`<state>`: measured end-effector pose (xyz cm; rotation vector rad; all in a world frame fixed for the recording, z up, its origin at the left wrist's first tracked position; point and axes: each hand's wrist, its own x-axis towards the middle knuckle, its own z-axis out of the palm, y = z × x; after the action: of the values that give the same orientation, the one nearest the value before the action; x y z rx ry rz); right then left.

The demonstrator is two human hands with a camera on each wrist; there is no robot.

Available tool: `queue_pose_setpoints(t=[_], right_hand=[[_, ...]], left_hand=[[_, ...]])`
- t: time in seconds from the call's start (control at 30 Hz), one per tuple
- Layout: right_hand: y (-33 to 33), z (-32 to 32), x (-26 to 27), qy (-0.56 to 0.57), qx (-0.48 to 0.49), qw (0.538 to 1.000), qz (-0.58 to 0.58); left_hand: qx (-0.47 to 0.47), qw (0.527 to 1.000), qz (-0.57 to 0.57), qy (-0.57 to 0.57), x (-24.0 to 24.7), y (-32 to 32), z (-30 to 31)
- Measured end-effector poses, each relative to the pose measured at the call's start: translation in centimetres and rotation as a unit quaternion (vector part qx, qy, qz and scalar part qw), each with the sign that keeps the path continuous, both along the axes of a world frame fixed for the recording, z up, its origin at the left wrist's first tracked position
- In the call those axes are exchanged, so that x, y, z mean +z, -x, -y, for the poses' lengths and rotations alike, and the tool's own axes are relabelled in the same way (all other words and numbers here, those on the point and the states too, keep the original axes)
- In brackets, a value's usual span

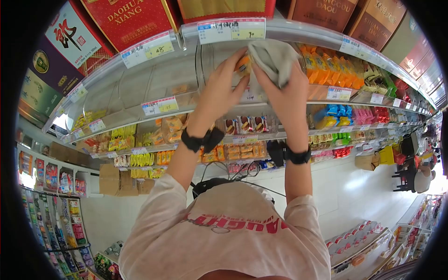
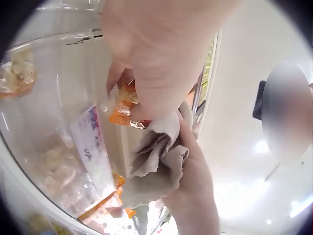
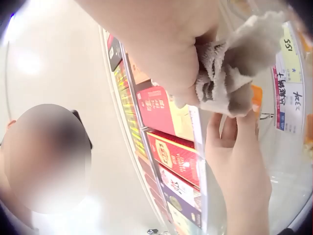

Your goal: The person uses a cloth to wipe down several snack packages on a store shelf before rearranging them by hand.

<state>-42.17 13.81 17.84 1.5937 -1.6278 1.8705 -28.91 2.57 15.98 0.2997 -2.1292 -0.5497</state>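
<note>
My left hand (image 1: 218, 91) pinches a small orange-wrapped snack packet (image 2: 122, 116) between thumb and fingers, over an upper shelf bin. Part of the packet is hidden behind the fingers. Close on its right, my right hand (image 1: 290, 93) grips a crumpled grey cloth (image 1: 275, 58), whose folds hang out past the fingers. In the left wrist view the cloth comes right up beside the packet. The right wrist view shows the left fingertips at the cloth's lower edge, with a bit of orange wrapper behind it.
Clear bin dividers (image 1: 198, 65) and price tags (image 1: 159, 106) surround the hands. Orange packets (image 1: 326, 67) fill the bin at the right. Boxed bottles (image 1: 128, 23) stand on the shelf above. Lower shelves carry more wrapped snacks (image 1: 245, 125). Cables (image 1: 228, 172) hang near the body.
</note>
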Motion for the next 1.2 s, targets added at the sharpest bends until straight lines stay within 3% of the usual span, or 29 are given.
queue_pose_setpoints(t=[0.07,0.17,0.27,0.37,0.4,0.5,0.53,0.67,0.77,0.9,1.0,1.1,1.2], right_hand=[[-1.4,-2.7,0.6,-0.005,0.072,0.989,0.133],[-1.8,-4.7,0.3,0.081,0.084,0.963,0.241],[-1.4,-5.3,-1.6,0.082,-0.037,0.955,0.283],[-3.3,-6.8,-2.5,-0.041,-0.004,0.96,0.278],[-4.1,-7.0,-3.1,-0.046,0.079,0.948,0.304],[-5.8,-7.4,-4.3,-0.154,0.174,0.927,0.295],[-6.3,-7.3,-4.9,-0.136,0.185,0.908,0.35],[-6.9,-8.0,-6.1,-0.21,0.156,0.905,0.336],[-7.3,-7.3,-8.1,-0.175,0.031,0.979,0.096],[-7.8,-7.1,-8.4,-0.149,0.021,0.984,0.098],[-8.9,-7.4,-8.1,-0.133,0.032,0.962,0.238],[-8.6,-6.8,-8.7,-0.052,0.055,0.887,0.456],[-10.6,-5.2,-9.3,0.04,0.096,0.814,0.571]], left_hand=[[0.012,0.999,-0.034,0.023,0.7,-1.4,-2.0],[-0.031,0.999,-0.021,-0.023,0.9,-4.2,-4.0],[-0.1,0.991,0.008,-0.092,1.3,-6.9,-5.0],[-0.156,0.976,0.058,-0.144,0.7,-8.9,-5.2],[-0.17,0.97,0.077,-0.157,0.4,-9.3,-5.3],[-0.191,0.946,0.133,-0.223,-0.3,-10.7,-4.9],[-0.191,0.941,0.141,-0.24,-0.7,-11.2,-4.7],[-0.19,0.933,0.144,-0.271,-2.1,-12.0,-4.6],[-0.196,0.924,0.137,-0.297,-3.4,-12.1,-4.1],[-0.218,0.915,0.105,-0.322,-4.0,-12.1,-4.0],[-0.23,0.915,0.096,-0.318,-3.8,-12.3,-3.7],[-0.211,0.912,0.026,-0.35,-4.3,-12.0,-3.7],[-0.155,0.895,0.007,-0.419,-4.6,-11.0,-4.9]])
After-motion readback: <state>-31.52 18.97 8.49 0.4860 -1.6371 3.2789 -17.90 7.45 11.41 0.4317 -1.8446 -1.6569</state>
